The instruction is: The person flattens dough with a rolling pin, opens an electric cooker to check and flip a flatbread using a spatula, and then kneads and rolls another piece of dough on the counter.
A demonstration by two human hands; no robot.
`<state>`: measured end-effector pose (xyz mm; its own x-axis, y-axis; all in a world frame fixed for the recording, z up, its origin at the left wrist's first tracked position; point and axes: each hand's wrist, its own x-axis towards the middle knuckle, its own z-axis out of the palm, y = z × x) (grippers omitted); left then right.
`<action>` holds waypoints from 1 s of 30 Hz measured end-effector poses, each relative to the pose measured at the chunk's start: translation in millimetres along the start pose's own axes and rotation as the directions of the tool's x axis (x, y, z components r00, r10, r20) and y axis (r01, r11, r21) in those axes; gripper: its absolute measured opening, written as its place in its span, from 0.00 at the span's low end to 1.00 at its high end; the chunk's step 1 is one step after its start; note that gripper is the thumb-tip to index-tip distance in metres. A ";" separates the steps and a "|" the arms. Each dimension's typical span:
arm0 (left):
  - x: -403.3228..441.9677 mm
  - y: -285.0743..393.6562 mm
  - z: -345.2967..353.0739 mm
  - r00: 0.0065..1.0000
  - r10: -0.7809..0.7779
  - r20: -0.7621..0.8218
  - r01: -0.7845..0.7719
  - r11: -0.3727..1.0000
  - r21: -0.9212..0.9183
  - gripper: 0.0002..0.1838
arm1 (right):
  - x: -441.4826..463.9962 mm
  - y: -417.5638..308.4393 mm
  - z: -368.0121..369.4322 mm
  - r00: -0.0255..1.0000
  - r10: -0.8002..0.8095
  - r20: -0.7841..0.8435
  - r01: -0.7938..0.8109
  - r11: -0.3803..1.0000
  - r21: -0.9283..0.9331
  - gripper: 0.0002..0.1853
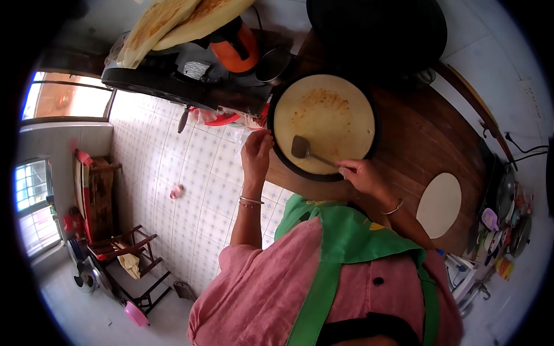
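A large round flatbread [329, 109] with brown spots on its upper side lies flat in a round black pan [376, 124]. My right hand [363, 176] is closed around the handle of a spatula [300, 147], whose dark flat blade rests against the flatbread's near left part. Beside the pan's left rim is my left hand [257, 147], its fingers curled together. Whether it touches the rim or pinches something small cannot be made out.
A pale round of dough [440, 205] lies on the brown wooden counter [404, 124] to the right. Browned flatbreads [196, 23] are stacked at upper left, near an orange container [236, 52] and a small dark pot [273, 65]. A large black wok [378, 34] stands behind.
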<state>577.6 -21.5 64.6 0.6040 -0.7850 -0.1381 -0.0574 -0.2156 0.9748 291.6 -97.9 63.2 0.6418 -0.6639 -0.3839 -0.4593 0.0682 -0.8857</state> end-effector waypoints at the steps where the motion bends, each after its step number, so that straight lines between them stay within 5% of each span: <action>1: 0.3 1.0 -0.7 1.000 -0.008 0.003 0.008 1.000 -0.013 0.10 | -2.6 4.0 0.8 1.000 -0.001 0.001 0.001 1.000 0.001 0.14; 6: -1.5 -9.5 -0.4 0.999 -0.018 0.031 0.019 0.999 -0.033 0.10 | -5.8 11.2 -6.7 0.984 -0.173 -0.040 0.165 0.975 -0.149 0.13; 9: -5.2 -4.8 5.1 0.999 -0.021 0.043 0.023 0.998 -0.050 0.10 | -11.9 -3.8 -14.5 1.000 0.023 0.020 -0.020 0.989 -0.145 0.13; 16: -1.2 -9.0 10.0 0.997 -0.039 0.062 0.045 0.995 -0.092 0.09 | -33.1 36.3 -26.0 0.993 -0.119 -0.008 0.115 0.978 -0.176 0.13; 19: 0.0 -9.0 9.4 0.998 -0.025 0.049 0.029 0.996 -0.088 0.09 | -46.3 58.8 -37.7 0.998 0.018 -0.067 -0.013 0.997 0.077 0.13; 24: -0.7 -11.1 12.5 0.998 -0.014 0.058 0.016 0.999 -0.036 0.09 | -64.1 81.4 -82.9 0.837 0.111 -0.536 0.167 0.881 0.442 0.16; 30: 1.2 3.6 30.5 0.993 -0.003 0.120 0.004 1.000 -0.010 0.10 | -30.6 143.2 -79.7 0.643 0.274 -0.715 0.068 0.910 0.410 0.16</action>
<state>553.8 -40.9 62.7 0.5041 -0.8485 -0.1613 -0.0468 -0.2133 0.9759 157.2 -127.2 -31.1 -0.1522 -0.9407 -0.3032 -0.1228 0.3224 -0.9386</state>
